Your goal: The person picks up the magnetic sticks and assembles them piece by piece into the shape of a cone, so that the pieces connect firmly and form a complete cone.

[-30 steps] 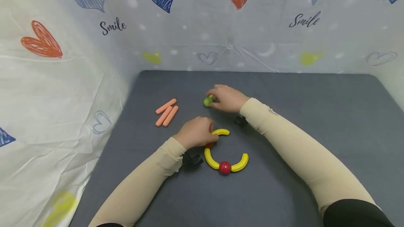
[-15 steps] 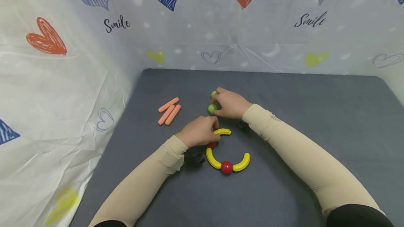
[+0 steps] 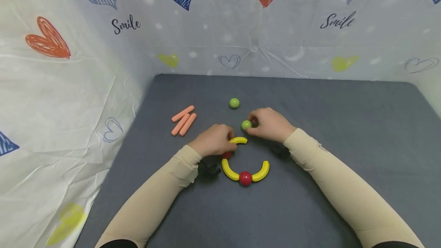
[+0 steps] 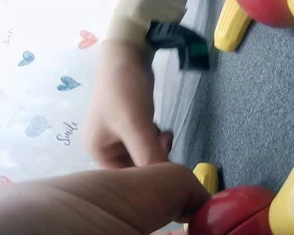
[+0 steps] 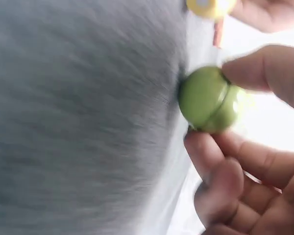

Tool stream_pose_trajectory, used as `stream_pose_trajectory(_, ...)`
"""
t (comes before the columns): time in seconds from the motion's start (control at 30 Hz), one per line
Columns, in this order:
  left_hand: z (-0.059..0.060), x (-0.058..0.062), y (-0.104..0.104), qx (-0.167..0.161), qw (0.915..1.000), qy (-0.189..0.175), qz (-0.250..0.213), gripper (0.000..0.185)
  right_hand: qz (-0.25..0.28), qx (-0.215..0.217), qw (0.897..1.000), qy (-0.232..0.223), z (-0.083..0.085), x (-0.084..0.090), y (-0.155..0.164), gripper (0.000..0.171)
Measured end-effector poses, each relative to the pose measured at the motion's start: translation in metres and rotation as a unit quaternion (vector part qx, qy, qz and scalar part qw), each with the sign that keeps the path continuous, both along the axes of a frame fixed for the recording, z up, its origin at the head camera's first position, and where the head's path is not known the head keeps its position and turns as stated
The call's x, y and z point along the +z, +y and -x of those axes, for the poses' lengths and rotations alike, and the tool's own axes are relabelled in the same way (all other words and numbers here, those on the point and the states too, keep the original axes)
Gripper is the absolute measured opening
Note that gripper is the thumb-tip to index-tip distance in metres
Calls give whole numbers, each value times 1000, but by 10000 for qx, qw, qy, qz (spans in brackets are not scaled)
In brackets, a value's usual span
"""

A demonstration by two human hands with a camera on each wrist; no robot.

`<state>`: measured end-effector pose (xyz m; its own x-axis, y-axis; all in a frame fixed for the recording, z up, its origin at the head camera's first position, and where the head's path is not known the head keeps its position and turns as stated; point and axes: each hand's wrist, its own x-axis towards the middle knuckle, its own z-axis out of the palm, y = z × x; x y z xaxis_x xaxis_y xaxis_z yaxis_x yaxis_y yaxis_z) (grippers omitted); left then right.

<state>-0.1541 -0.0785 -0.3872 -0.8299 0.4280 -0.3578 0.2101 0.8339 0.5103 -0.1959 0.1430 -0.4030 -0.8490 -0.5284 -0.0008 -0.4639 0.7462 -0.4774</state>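
My left hand [image 3: 215, 139] pinches the upper yellow curved piece [image 3: 240, 140], its thumb right at a red ball [image 3: 226, 155]. Below that ball a second yellow curved piece [image 3: 227, 170] runs down to another red ball [image 3: 245, 178], with a third yellow curved piece [image 3: 262, 171] on its right. Together they form an open ring. Thumb and fingers of my right hand [image 3: 272, 124] grip a green ball [image 5: 206, 99] close over the table, just beyond the ring's upper end. A seam crosses this ball in the right wrist view. Farther back lies another green ball [image 3: 234, 103].
Several orange-pink sticks [image 3: 184, 120] lie together left of the hands on the grey table [image 3: 327, 125]. A white cloth [image 3: 206, 30] printed with hearts hangs behind and at the left. Dark wrist cameras [image 3: 209, 169] sit under the wrists.
My right hand has drawn one green ball away from the other, toward the ring and to the right. The left hand stays at the upper yellow curved piece.
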Motion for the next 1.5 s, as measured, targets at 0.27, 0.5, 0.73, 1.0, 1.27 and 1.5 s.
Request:
stream_pose_trajectory(0.27, 4, 2, -3, 328, 9993, 20, 173, 11, 235, -290, 9992, -172, -28, -4, 15, 27)
stream_pose_trajectory(0.5, 4, 1, 0, 299, 9995, 32, -63, 14, 526, -176, 9982, -224, -40, -8, 19, 23)
stream_pose_trajectory(0.73, 2, 0, -3, 312, 9994, 68, -105, 14, 452, -143, 9988, -93, -45, -9, 19, 24)
stream_pose_trajectory(1.0, 3, 1, -2, 264, 9995, 114, -101, 13, -159, -956, 9916, -853, -67, 7, 33, 44)
stream_pose_trajectory(1.27, 3, 2, -1, 305, 9994, 88, -104, 12, -327, -1059, 9780, -1767, -96, 13, 34, 63)
stream_pose_trajectory(1.5, 2, -3, 1, 33, 9998, 99, -174, 32, -275, -1054, 9835, -1446, -99, 10, 30, 54)
